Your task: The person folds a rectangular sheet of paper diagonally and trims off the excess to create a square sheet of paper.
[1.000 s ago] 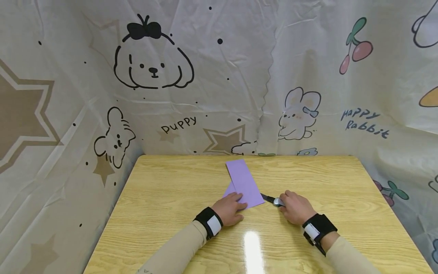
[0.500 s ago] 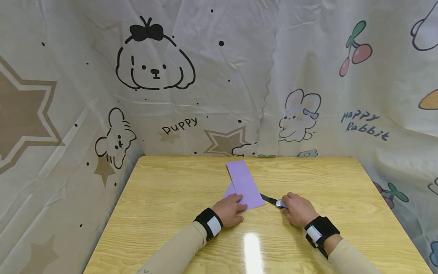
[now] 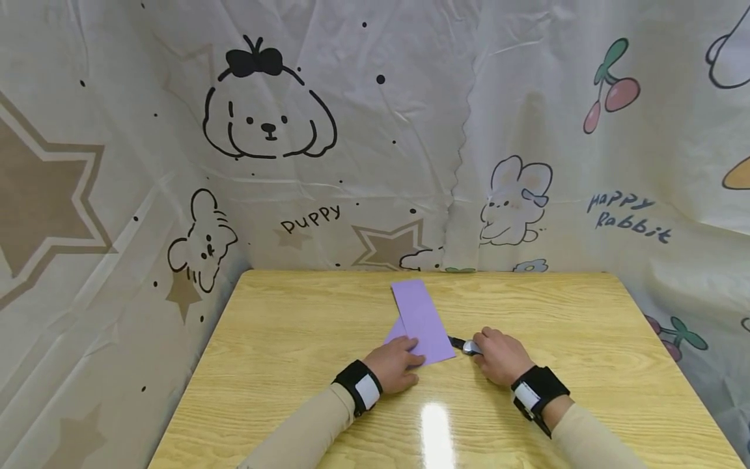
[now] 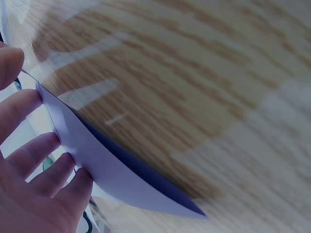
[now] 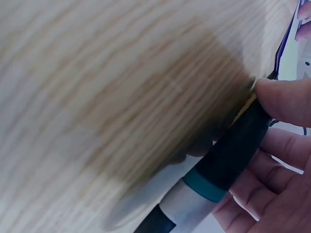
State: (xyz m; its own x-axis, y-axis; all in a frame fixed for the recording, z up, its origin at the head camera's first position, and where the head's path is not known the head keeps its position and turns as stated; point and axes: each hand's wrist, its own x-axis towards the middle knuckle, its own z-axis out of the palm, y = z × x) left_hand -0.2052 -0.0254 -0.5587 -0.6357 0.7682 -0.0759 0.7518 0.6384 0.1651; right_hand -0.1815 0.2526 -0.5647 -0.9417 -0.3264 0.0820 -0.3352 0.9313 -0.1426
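A folded purple sheet of paper (image 3: 420,320) lies on the table, a lower flap showing at its left. My left hand (image 3: 392,366) rests on its near left part, fingers extended and spread. The left wrist view shows the paper's layers (image 4: 97,150) parting along one edge beneath those fingers. My right hand (image 3: 501,355) grips a knife (image 3: 471,348) low over the tabletop. Its dark blade points left, and the tip is hidden at the paper's right edge. In the right wrist view the knife's handle (image 5: 228,155) is black with a green band and a silver section.
The wooden table (image 3: 293,332) has a bright light reflection (image 3: 437,436) at its near middle. A pale cloth with printed cartoon animals (image 3: 328,176) hangs behind the table and along both sides.
The right hand shifts slightly right, then back left toward the paper, so less of the blade shows now. The left hand stays on the paper. The head view tilts a little.
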